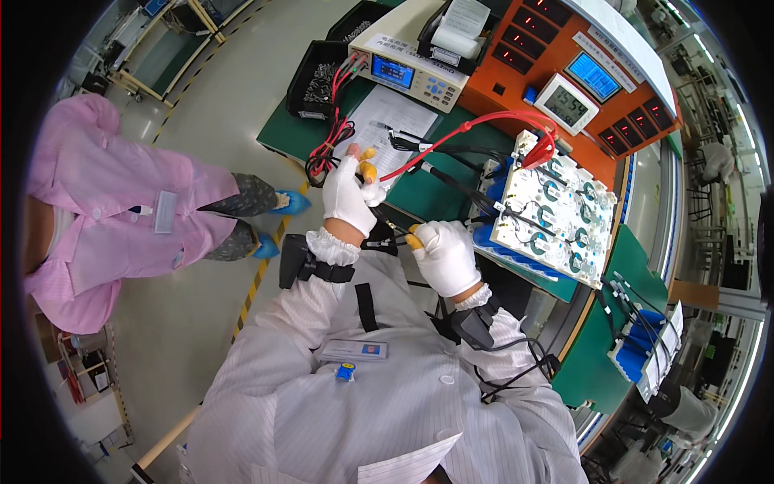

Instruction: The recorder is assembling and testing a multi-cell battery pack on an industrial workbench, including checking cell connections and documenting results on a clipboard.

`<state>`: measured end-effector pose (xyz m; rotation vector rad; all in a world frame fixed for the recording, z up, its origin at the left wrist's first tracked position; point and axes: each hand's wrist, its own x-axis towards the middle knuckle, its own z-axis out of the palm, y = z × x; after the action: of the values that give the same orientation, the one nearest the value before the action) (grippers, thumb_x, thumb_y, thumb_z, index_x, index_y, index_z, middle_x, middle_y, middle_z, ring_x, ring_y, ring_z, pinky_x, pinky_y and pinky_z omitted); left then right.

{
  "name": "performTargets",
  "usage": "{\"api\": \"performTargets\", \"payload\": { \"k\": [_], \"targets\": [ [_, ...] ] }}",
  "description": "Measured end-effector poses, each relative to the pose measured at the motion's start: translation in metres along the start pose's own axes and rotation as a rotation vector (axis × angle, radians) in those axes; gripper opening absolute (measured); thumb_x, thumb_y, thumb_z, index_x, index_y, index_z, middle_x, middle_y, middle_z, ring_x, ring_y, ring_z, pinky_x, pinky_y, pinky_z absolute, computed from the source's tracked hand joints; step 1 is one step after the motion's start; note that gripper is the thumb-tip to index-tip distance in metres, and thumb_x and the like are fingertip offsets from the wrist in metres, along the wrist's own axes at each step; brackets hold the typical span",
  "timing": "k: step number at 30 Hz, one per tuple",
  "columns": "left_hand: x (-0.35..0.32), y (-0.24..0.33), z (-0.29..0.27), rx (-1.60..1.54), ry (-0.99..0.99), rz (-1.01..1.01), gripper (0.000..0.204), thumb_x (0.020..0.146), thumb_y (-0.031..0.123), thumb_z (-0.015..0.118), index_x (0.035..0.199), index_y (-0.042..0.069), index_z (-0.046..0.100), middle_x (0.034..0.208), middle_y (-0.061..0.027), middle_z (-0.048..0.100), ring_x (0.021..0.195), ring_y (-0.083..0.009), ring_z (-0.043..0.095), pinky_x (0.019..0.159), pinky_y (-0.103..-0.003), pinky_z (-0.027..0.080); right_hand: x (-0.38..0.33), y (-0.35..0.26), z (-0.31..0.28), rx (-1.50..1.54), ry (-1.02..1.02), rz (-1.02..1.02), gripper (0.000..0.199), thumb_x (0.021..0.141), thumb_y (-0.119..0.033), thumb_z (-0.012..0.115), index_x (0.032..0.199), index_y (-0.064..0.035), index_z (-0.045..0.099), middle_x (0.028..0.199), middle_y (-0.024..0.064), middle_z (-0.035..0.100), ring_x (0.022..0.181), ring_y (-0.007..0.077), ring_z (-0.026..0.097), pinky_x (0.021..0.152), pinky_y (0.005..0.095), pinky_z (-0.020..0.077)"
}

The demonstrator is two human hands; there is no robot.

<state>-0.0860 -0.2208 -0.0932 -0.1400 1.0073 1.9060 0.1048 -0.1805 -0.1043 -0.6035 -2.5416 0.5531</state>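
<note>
Black cable (392, 225) between gloved hands, long axis slanting down-right from left hand (351, 195) toward right hand (446, 256). Right fingers closed on cable; left fingers curled beside red cable (465, 127), grip unclear. White-topped blue pack (556, 214) on green surface (409, 196), right of both; right hand nearer.

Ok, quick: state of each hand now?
Left gloved hand: fingers partly curled beside the red cable; grip cannot be told.
Right gloved hand: closed, fingertips holding a black cable.
</note>
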Motion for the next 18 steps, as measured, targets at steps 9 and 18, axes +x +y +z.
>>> {"api": "performTargets", "payload": {
  "k": [9, 18],
  "targets": [
    [0.001, -0.001, -0.005, -0.023, -0.009, -0.015, 0.027, 0.101, 0.035, 0.050, 0.088, 0.011, 0.048, 0.054, -0.0001, 0.040, 0.038, -0.0107, 0.028, 0.042, -0.027, 0.023, 0.001, -0.002, -0.002, -0.022, -0.003, -0.010, 0.012, 0.076, -0.014, 0.073, 0.080, -0.0090, 0.063, 0.074, 0.0077, 0.063, 0.070, 0.0296, 0.060, 0.066, 0.0416, 0.0459],
    [0.019, 0.002, -0.018, -0.095, -0.006, -0.001, 0.028, 0.102, 0.037, 0.049, 0.088, 0.012, 0.051, 0.053, 0.0024, 0.035, 0.037, -0.0099, 0.027, 0.039, -0.026, 0.022, 0.004, -0.003, -0.003, 0.002, -0.006, -0.006, 0.013, 0.076, -0.013, 0.074, 0.083, -0.0085, 0.065, 0.075, 0.0084, 0.063, 0.071, 0.0300, 0.060, 0.067, 0.0411, 0.0466]
  ]
}}
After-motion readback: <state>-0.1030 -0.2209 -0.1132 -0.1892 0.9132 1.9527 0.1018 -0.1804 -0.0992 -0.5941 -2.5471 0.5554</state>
